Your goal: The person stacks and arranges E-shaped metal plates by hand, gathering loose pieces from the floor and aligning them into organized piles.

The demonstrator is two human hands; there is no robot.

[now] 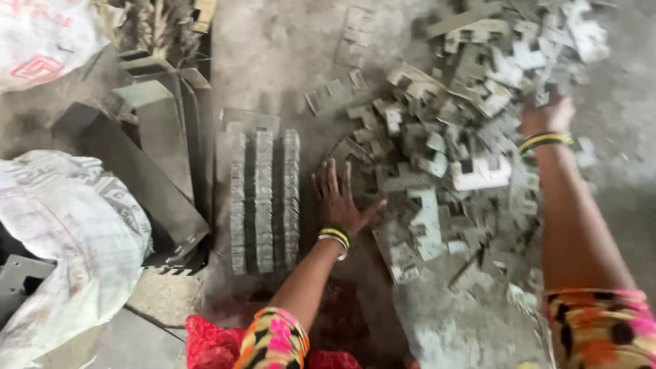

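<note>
Bulging white sack (75, 232) lies shut, contents hidden. Left hand (338, 198) rests spread flat beside stacked metal plates (265, 198); right hand (547, 115) digs into the scrap heap (451, 137), grip unclear.

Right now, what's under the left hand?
The left hand lies flat, fingers spread, on the dusty floor at the edge of the grey metal stampings pile. Whatever sits beneath the palm is covered.
</note>
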